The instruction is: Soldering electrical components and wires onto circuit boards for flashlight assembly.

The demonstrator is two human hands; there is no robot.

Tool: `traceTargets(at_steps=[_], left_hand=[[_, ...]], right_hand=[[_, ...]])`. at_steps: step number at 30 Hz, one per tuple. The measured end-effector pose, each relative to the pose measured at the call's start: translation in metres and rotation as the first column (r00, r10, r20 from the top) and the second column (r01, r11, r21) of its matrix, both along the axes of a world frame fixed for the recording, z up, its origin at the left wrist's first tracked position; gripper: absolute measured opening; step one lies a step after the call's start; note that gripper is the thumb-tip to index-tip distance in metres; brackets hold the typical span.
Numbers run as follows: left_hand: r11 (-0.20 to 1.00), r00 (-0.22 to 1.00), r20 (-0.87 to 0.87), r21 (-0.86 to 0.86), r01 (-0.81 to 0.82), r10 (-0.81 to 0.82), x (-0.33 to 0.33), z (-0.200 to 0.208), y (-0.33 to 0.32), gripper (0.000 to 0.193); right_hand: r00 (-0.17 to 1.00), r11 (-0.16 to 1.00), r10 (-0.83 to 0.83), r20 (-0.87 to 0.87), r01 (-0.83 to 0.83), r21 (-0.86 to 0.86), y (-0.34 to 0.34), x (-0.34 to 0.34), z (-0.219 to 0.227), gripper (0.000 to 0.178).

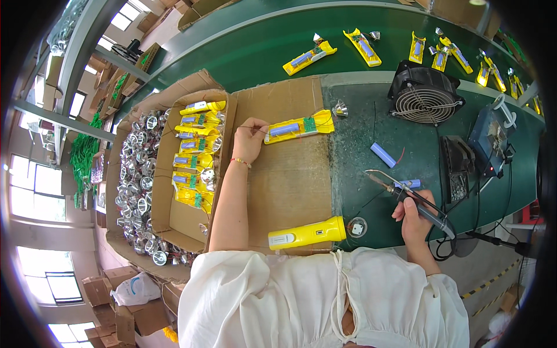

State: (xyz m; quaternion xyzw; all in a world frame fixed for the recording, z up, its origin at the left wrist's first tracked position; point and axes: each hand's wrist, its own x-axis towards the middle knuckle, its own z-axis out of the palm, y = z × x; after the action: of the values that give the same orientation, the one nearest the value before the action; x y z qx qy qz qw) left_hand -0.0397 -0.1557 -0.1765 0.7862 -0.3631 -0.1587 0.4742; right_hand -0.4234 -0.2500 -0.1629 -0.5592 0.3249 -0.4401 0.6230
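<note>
My left hand (248, 141) pinches the left end of a yellow flashlight half-shell (282, 137) lying on a cardboard sheet. Inside that shell are a blue-purple cylindrical battery (284, 130) and a small green circuit board (309, 124). A shiny reflector cup (340, 109) rests by its right end, joined by thin wires. My right hand (413, 219) grips a soldering iron (432, 217), its tip pointing up and left, apart from the shell. Close to that hand lie a loose battery (408, 184) and another battery (383, 155) with wires attached.
A closed yellow flashlight body (306, 233) and a reflector (357, 227) lie near me. On the left, a carton (228, 124) holds several shells beside many reflectors (139, 197). A black fan (426, 95) and blue soldering station (489, 136) stand right; several shells line the far shelf (249, 64).
</note>
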Motion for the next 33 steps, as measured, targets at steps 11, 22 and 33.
traceTargets(at_steps=[11, 22, 33], left_hand=[[0.997, 0.915, -0.397, -0.007, 0.073, -0.070, -0.085, 0.011, 0.053, 0.019], [0.991, 0.927, -0.373, -0.133, 0.000, -0.050, -0.097, -0.002, 0.060, 0.013], [0.975, 0.912, 0.348, 0.038, 0.218, -0.217, -0.155, 0.056, 0.090, 0.012]], right_hand=[[0.998, 0.998, 0.052, 0.023, -0.053, 0.039, 0.004, -0.005, 0.010, 0.018], [0.989, 0.988, 0.145, 0.020, -0.146, 0.048, 0.019, 0.000, 0.010, 0.016], [0.987, 0.985, 0.161, -0.011, -0.159, 0.070, 0.019, -0.002, 0.009, 0.016]])
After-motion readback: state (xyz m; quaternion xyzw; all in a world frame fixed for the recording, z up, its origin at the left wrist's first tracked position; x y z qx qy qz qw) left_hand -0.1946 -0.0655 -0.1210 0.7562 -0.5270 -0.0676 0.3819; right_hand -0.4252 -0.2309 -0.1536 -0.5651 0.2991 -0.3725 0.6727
